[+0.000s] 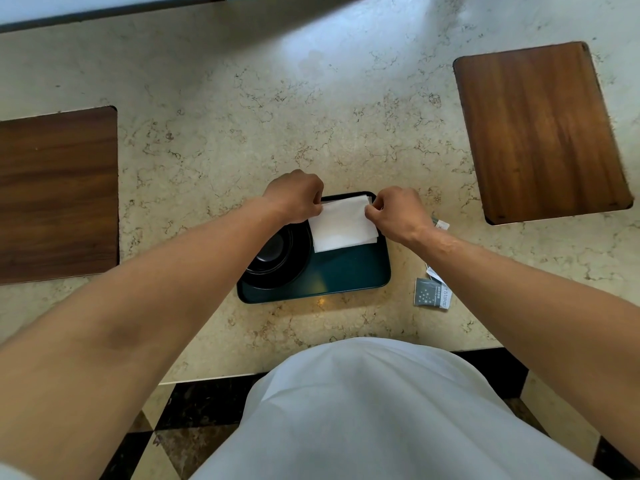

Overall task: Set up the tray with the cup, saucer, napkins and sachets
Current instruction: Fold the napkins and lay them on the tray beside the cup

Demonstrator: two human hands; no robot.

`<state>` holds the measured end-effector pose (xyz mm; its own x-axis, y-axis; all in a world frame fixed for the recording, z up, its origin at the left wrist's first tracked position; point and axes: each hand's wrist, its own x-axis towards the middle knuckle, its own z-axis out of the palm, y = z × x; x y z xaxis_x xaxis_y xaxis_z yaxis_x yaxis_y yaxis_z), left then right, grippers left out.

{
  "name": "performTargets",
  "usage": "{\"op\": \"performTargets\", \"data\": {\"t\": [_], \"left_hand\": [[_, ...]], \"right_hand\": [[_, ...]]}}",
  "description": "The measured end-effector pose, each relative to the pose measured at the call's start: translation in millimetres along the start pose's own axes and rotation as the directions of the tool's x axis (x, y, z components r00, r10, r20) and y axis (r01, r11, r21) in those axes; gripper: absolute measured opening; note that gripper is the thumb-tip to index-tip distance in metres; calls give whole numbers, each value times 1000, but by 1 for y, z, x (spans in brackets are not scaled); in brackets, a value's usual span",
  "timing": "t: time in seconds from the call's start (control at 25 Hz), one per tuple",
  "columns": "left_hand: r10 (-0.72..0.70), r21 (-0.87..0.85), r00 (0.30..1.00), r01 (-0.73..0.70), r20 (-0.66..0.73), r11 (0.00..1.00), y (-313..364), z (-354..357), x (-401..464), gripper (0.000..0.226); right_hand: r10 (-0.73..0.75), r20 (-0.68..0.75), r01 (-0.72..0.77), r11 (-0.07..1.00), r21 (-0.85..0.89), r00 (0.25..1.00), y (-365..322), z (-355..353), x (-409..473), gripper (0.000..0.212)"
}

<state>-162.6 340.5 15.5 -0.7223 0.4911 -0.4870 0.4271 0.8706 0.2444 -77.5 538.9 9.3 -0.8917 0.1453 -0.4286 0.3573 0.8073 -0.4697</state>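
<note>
A dark green tray (346, 275) lies on the marble counter in front of me. On its left half sits a black saucer (277, 268) with a black cup (273, 249) on it, partly hidden by my left forearm. White napkins (341, 226) lie in the tray's far right corner. My left hand (294, 195) pinches their far left corner and my right hand (398, 213) pinches their far right corner. Grey and white sachets (431, 292) lie on the counter right of the tray, partly under my right forearm.
A wooden board (540, 133) lies at the far right of the counter and another wooden board (59, 195) at the left. The counter's near edge (214, 377) runs just in front of my white-clothed body. A checkered floor shows below.
</note>
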Motion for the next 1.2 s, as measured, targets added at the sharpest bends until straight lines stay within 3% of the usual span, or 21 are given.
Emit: {"op": "performTargets", "data": {"t": [0.44,0.64,0.8,1.08,1.2], "left_hand": [[16,51,1000,-15,-17,999,0,-1,3,15],[13,61,1000,-12,-16,998,-2,-1,1,14],[-5,66,1000,6,-20,998,-8,-1,0,14],[-25,0,999,25,-40,1000,-10,-5,-3,17],[-15,-79,997,9,-80,997,-9,-8,-2,35]], "right_hand": [[-17,-25,17,1000,-3,1000,-3,-2,0,22],[93,22,-91,992,-84,995,-5,3,11,39],[135,38,-131,988,-86,990,-4,4,16,34],[98,-10,-98,993,-60,995,-5,0,13,36],[14,-88,-15,1000,-11,996,-9,-7,14,35]]}}
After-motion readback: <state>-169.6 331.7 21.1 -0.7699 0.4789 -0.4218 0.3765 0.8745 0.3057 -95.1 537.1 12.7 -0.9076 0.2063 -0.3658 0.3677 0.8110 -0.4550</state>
